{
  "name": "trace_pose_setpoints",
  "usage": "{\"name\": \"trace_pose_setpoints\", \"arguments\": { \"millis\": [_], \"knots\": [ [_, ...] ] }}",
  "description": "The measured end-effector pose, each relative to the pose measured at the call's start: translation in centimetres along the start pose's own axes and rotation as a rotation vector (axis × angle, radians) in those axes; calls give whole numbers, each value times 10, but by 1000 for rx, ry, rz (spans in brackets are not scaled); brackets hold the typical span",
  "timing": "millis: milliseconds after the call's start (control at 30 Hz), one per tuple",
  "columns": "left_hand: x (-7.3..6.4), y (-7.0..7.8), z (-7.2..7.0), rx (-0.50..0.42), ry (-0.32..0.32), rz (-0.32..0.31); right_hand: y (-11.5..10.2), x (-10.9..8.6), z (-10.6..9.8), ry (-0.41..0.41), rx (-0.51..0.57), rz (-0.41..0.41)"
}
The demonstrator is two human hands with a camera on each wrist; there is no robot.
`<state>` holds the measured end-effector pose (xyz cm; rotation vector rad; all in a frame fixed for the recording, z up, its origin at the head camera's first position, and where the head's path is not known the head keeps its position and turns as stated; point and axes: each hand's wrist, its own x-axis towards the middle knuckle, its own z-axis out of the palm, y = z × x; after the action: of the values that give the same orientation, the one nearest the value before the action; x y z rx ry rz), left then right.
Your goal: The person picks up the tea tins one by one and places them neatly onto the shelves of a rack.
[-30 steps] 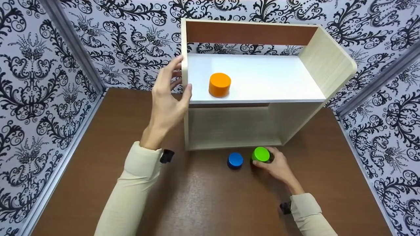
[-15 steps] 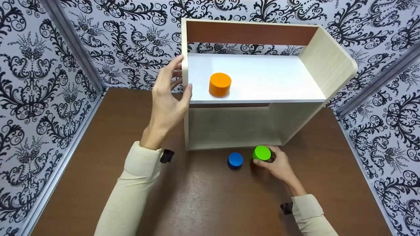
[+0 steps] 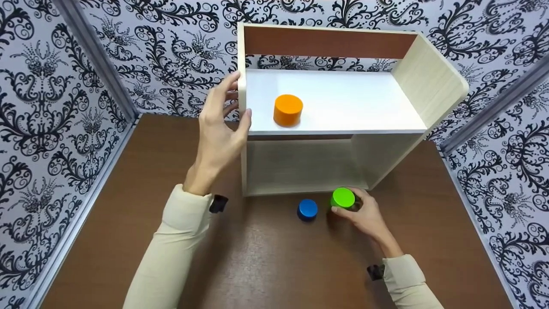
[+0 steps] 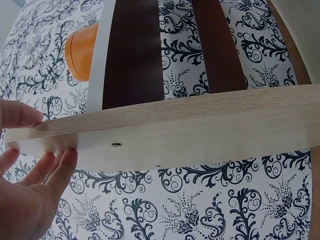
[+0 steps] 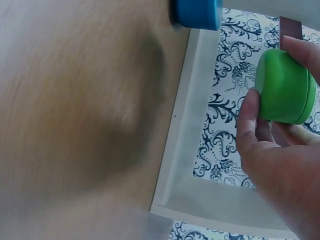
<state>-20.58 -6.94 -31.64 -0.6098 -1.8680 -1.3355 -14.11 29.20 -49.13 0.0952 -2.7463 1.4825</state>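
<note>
My left hand [image 3: 219, 133] grips the left side panel [image 4: 190, 132] of a small wooden shelf unit, thumb on the inner side and fingers on the outer. In the right wrist view my right hand [image 5: 280, 145] holds a small round green container [image 5: 282, 85] with a lid seam, between thumb and fingers. It is above the tabletop, in front of the shelf's lower right corner. A blue round container [image 3: 307, 209] stands on the table just left of it. An orange round container [image 3: 288, 110] sits on the white upper shelf [image 3: 351, 101], toward the left.
The shelf unit's right side panel [image 3: 431, 81] slants up at the right. Below the white shelf is a lower compartment [image 3: 300, 165]. Patterned walls [image 3: 180, 47] with grey corner posts enclose the brown table [image 3: 266, 266] at the back and sides.
My right hand has lifted the green container a little, moving slightly away and to the right. The left hand, the blue container and the orange container stay in place.
</note>
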Motion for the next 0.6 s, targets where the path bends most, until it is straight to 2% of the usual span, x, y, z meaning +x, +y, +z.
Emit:
{"name": "trace_pose_setpoints", "arguments": {
  "millis": [233,600],
  "knots": [
    [-1,0,0,-9,-8,-25,0,3,-2,-1,35,-21],
    [-1,0,-1,4,-10,-16,-10,2,-2,3,63,-34]
  ]
}}
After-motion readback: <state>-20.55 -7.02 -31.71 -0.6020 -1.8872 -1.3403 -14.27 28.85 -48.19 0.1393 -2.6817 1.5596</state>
